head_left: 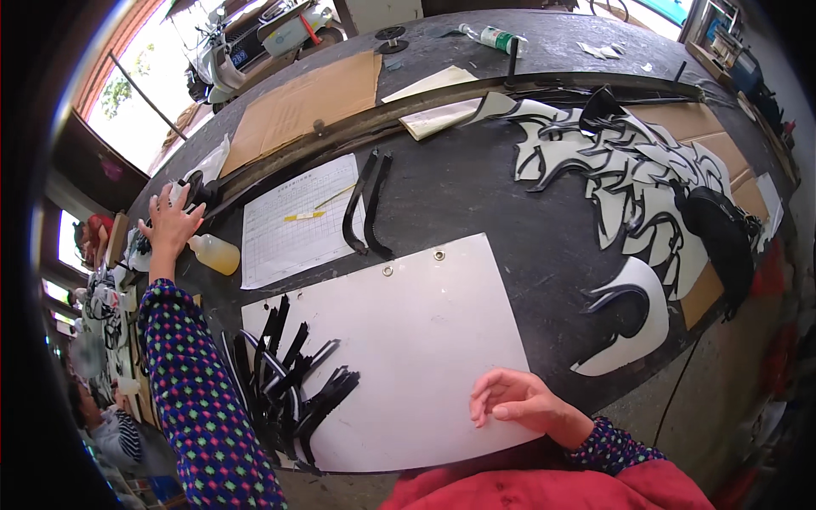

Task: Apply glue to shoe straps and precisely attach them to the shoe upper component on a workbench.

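Observation:
My left hand (pixel 171 223) is stretched out to the far left with its fingers spread, over or beside a small black object (pixel 201 187); whether it touches that is unclear. A squat bottle with yellowish liquid (pixel 216 254) stands just right of this hand. My right hand (pixel 525 402) hovers at the near right corner of a white board (pixel 416 340), fingers loosely bent with nothing seen in them. On the board's left side lies a pile of black strips (pixel 293 374), some with white edges. A single curved white piece with dark edging (pixel 633 319) rests farther right.
Many white, black-edged cut pieces (pixel 629 170) are heaped at the right beside a black bundle (pixel 718 229). A printed sheet (pixel 297 217) with yellow slips and two black strips (pixel 370 204) lies beyond the board. Behind a long bar are cardboard (pixel 306 102) and a plastic bottle (pixel 493 38).

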Action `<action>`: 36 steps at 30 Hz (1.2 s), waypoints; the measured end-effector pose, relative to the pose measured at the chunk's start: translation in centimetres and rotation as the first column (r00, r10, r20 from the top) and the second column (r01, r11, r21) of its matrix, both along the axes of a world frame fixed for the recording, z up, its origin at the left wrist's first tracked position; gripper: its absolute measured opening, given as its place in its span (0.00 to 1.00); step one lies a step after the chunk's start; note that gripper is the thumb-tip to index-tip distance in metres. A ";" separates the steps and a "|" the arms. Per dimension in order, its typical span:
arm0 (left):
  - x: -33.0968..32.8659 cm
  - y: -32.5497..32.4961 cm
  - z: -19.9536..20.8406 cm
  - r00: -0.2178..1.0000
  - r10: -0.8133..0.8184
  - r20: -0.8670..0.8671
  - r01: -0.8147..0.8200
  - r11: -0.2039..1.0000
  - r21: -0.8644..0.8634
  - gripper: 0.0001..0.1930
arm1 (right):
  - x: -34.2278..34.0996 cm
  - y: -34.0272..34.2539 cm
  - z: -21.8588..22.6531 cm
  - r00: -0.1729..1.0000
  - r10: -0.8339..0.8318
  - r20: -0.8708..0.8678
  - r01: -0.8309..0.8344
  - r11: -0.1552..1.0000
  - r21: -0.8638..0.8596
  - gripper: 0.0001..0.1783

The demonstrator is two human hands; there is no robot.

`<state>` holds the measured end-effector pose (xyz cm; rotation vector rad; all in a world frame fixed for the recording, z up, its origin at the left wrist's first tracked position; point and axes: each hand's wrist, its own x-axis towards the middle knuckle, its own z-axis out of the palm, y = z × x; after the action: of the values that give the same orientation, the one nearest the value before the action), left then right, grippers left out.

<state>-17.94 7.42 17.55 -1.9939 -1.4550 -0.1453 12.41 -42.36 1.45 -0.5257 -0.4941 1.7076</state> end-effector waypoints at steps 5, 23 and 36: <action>3.3 -4.2 0.9 0.997 0.048 -0.068 -0.038 0.990 0.136 0.25 | 1.7 -2.4 2.3 0.912 -0.132 0.389 0.120 0.991 0.053 0.15; 15.6 -44.4 -13.9 0.280 -0.430 0.858 0.947 0.273 -0.172 0.10 | 19.5 -4.9 3.7 -0.573 -0.213 0.792 0.345 0.814 0.468 0.32; 34.5 -46.4 -17.9 0.295 -0.486 0.823 0.955 0.134 -0.264 0.39 | 20.1 -3.2 4.0 -0.640 -0.370 0.673 0.297 0.689 0.661 0.16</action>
<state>16.56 -38.95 -0.36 -3.5815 -0.4181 -0.7807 32.48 -45.52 5.45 -1.9636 -1.2980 -0.2913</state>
